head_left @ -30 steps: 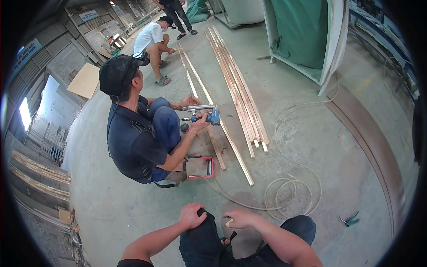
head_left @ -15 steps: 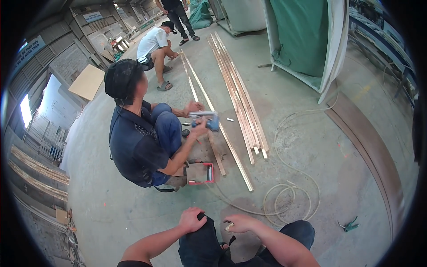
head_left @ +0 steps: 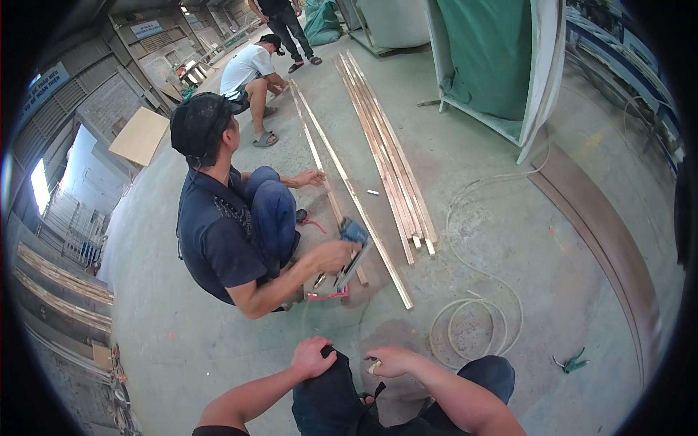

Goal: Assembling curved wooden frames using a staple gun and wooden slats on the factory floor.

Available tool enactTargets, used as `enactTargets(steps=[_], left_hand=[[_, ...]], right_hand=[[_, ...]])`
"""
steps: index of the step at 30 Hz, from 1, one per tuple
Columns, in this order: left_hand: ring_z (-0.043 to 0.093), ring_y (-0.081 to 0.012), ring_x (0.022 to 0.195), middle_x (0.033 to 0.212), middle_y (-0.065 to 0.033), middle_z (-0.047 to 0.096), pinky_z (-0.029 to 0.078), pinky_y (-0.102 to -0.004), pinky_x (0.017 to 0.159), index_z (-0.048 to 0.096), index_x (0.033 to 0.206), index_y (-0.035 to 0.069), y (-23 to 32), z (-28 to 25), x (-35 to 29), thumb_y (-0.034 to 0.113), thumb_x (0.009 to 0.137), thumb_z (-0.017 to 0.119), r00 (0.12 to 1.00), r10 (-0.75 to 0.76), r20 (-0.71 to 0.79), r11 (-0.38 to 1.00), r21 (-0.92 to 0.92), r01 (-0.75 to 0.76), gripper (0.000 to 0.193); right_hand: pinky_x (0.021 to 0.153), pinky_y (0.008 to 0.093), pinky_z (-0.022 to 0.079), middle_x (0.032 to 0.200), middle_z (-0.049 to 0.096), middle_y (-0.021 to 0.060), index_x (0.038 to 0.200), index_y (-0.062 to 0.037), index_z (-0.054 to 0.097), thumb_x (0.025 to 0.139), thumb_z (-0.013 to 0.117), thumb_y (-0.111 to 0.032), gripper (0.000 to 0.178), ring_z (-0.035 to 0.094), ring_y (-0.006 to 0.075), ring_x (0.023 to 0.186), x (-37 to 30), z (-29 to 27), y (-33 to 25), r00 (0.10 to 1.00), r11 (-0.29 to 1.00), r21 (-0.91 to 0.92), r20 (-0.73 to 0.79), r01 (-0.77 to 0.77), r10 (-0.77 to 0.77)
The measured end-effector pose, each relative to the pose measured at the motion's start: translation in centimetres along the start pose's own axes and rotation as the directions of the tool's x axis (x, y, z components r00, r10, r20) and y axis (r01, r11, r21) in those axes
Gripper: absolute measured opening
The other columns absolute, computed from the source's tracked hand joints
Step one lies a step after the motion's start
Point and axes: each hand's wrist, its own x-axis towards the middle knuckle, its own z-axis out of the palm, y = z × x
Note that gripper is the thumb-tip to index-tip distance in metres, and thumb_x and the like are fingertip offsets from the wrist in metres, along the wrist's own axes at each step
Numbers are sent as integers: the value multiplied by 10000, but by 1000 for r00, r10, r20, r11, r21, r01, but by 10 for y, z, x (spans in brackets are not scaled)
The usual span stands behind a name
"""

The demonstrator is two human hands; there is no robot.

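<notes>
My left hand (head_left: 313,357) rests on my dark-trousered left knee (head_left: 323,396), fingers draped loosely over it and holding nothing. My right hand (head_left: 391,362) hangs between my knees, fingers curled inward around a small pale piece (head_left: 374,367) too small to identify. Ahead on the left squats a co-worker (head_left: 225,211) in dark clothes. The co-worker's right hand grips a blue and silver nail gun (head_left: 351,247) over a red box (head_left: 327,294), while the left hand touches one of two long wooden strips (head_left: 352,196) on the floor.
Several wooden strips (head_left: 385,152) lie bundled beyond. A pale air hose (head_left: 472,320) coils at the right, near green-handled pliers (head_left: 573,362) and a brown curved strip (head_left: 603,240). Another person in white (head_left: 247,73) squats farther off. A white-framed green-covered rack (head_left: 487,65) stands far right.
The co-worker has swung the nail gun down and nearer to me, over the red box, and the free hand now lies at the strip. My hands have stayed put.
</notes>
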Motion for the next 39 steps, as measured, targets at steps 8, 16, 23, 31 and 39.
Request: enactTargets(steps=[8,16,23,31,39], left_hand=[[678,-377,1026,1046,-147,731,551,-487,893,732,1006,71,16,-6,2,274,819,756,993,85,-84,994,-69,-91,277],[666,-371,1095,1143,-148,728,531,-460,958,715,1090,56,18,-8,-9,207,837,757,996,49,-70,994,-95,-56,298],[681,-368,1069,1116,-139,743,543,-478,952,726,1056,50,13,-12,-10,203,829,762,993,56,-104,995,-80,-65,277],[681,-343,1064,1108,-108,732,533,-485,934,737,1046,88,-2,-1,-1,286,838,753,996,56,-71,993,-104,-63,287],[676,-335,1077,1115,-96,732,529,-479,938,740,1055,102,-4,1,5,300,849,745,999,44,-18,994,-100,-46,286]], right_hand=[[1006,508,549,1241,725,203,1368,-100,671,883,682,-328,535,681,403,1185,6,2,-9,1000,999,-36,-25,-2,2],[1019,504,535,1305,692,216,1374,-83,652,899,667,-349,545,656,417,1214,6,4,-5,993,997,-42,95,-65,69],[1013,503,541,1293,700,210,1385,-98,651,896,680,-335,544,666,409,1207,8,4,-13,994,997,-29,76,-72,74],[1013,499,545,1293,711,211,1370,-91,667,886,671,-338,544,670,406,1211,7,2,-11,999,999,-30,14,-42,42],[1015,502,545,1308,704,207,1365,-93,669,893,690,-384,555,662,405,1226,8,1,-8,998,996,-60,15,-60,61]])
